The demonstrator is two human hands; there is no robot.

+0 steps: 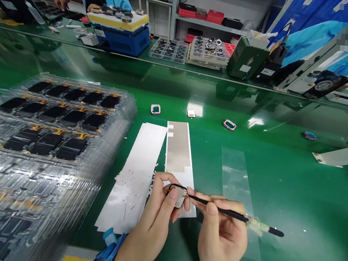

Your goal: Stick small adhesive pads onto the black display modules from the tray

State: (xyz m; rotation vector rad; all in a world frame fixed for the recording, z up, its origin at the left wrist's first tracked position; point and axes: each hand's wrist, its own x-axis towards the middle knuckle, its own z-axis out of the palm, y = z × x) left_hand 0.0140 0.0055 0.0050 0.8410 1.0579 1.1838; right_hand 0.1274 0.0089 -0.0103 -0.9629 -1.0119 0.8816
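Observation:
My left hand (157,219), with a blue band at its wrist, is closed around a small square screen module (180,197). A pale plate with rounded corners and a dark rim show on its near side. In my right hand (224,234) is a pair of black tweezers (233,214), wrapped in pale tape near the back end. Their tips touch or nearly touch the module's right edge; the exact contact is too small to tell. Under and beyond my hands lie a white sheet with a grey-brown panel (178,147) and a stack of white strips (136,164).
Stacked clear trays (127,105) with black screens fill the left. Small watch-like cases (155,109) stand along the green bench (293,199). A clear film strip (237,173) lies right. Co-workers' arms, a blue box (124,39) and parts trays (169,50) are across the bench.

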